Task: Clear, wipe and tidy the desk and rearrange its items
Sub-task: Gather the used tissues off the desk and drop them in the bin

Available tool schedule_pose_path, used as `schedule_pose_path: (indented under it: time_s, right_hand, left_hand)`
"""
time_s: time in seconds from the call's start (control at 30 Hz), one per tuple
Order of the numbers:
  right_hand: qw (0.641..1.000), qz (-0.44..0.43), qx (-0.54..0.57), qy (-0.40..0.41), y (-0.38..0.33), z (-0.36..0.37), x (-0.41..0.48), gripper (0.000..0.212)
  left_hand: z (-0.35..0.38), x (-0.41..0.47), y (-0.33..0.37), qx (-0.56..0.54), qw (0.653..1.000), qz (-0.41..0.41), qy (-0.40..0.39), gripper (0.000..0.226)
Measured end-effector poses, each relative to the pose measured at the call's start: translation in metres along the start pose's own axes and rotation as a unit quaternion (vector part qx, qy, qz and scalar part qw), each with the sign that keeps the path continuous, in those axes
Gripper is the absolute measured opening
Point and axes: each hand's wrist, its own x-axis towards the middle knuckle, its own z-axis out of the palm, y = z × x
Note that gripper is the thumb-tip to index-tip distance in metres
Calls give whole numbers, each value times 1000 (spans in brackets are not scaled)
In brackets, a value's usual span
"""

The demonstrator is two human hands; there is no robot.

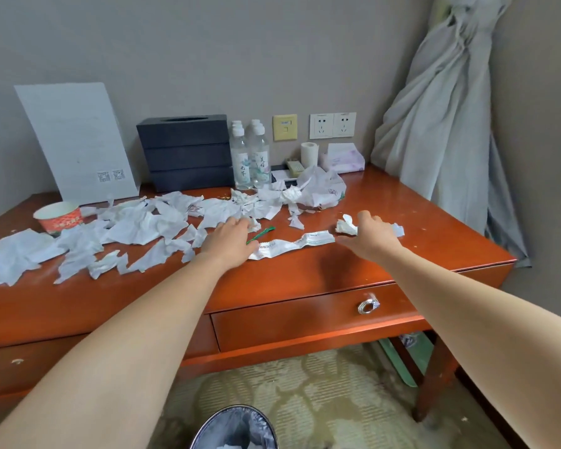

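Observation:
Torn white tissue scraps [133, 228] litter the red-brown wooden desk [402, 202] from the left edge to the middle. My left hand [229, 236] lies on the scraps near a small crumpled piece [253, 223], beside a green strip [260, 234] and a long white wrapper [292, 246]. My right hand [371, 233] reaches over the desk's right part, its fingers curled round a crumpled tissue ball [346, 226], with another scrap [399, 229] showing past its fingers. A crumpled plastic bag [321, 189] lies further back.
Against the wall stand a white card [75, 137], a black tissue box [185, 150], water bottles [250, 157], a paper roll [309, 153] and a tissue pack [344, 157]. A red paper cup [59, 217] sits left. A lined bin [237, 429] stands on the floor below.

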Motion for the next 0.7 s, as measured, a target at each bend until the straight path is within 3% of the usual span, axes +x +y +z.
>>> schedule_pose_path:
  time_s: [0.23,0.47,0.6,0.7]
  right_hand:
    - [999,28,-12,-10,-3,26,36,85]
    - [998,-19,17,-61,-14,42,41,86]
    - [999,-23,9,-36,-34,49,36,95]
    - [997,-47,29,-62,-46,51,33,88]
  left_hand:
    - [12,37,-29,-9,1000,1,-24,49]
    - [25,58,-27,-25,997,22,-69,56]
    - [30,62,-27,-35,998,30,-45,50]
    - [26,62,-31,-57,997,28,-33,43]
